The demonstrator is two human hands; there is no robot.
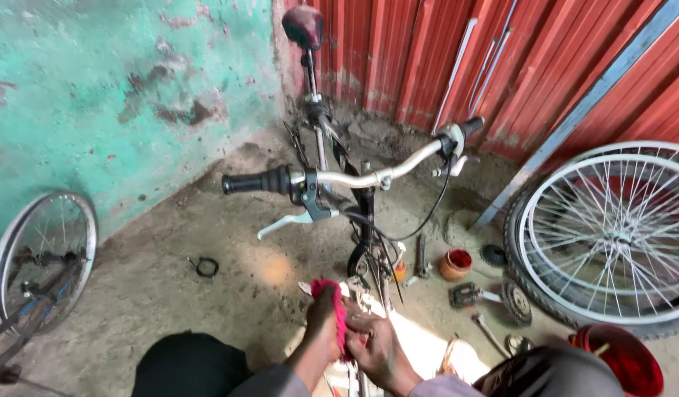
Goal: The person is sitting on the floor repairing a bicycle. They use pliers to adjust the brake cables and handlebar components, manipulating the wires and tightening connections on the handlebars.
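A black bicycle frame stands in front of me with silver handlebars (369,175), black grips and a dark red saddle (303,26) at the far end. Low down at the front fork, both my hands press a pink-red rag (338,312) against the bike. My left hand (322,317) grips the rag from the left. My right hand (376,345) closes on it from the right, fingers wrapped around the lower part. What lies under the rag is hidden.
A spoked wheel with tyre (611,235) leans at the right, another wheel (38,254) at the left by the green wall. On the dirt floor lie a small orange pot (455,265), a pedal (466,295), a sprocket (516,303), a black ring (206,267) and a red bowl (622,356).
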